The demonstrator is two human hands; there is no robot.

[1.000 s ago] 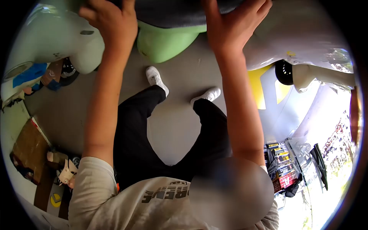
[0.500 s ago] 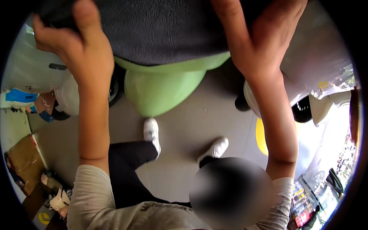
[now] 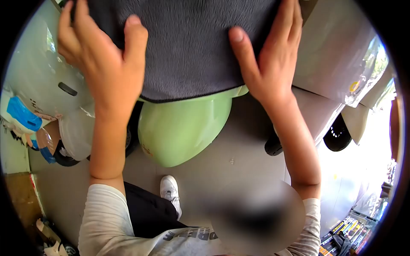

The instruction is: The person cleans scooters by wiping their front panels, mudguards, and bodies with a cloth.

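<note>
A dark grey plush cover [image 3: 192, 55] lies over the top of a light green scooter body [image 3: 183, 128], whose rounded end points towards me. My left hand [image 3: 106, 59] rests at the cover's left edge, thumb laid on the pile and fingers stretched out along the side. On the opposite edge, my right hand [image 3: 273, 64] lies with its thumb apart on the cover and its fingers extended along the side. Both hands are open, with palms against or close to the cover. The cover's far part is cut off by the top of the view.
A pale scooter [image 3: 47, 81] stands close on the left, and a light grey one [image 3: 337, 55] on the right. My white shoe [image 3: 170, 190] is on the grey floor [image 3: 205, 175]. Boxed goods [image 3: 350, 232] sit at lower right. A blurred round patch hides part of the lower middle.
Scooter and cover sit lower in view. My hands have come closer together, and both thumbs now lie on the cover. One of my shoes has gone out of sight behind the blur.
</note>
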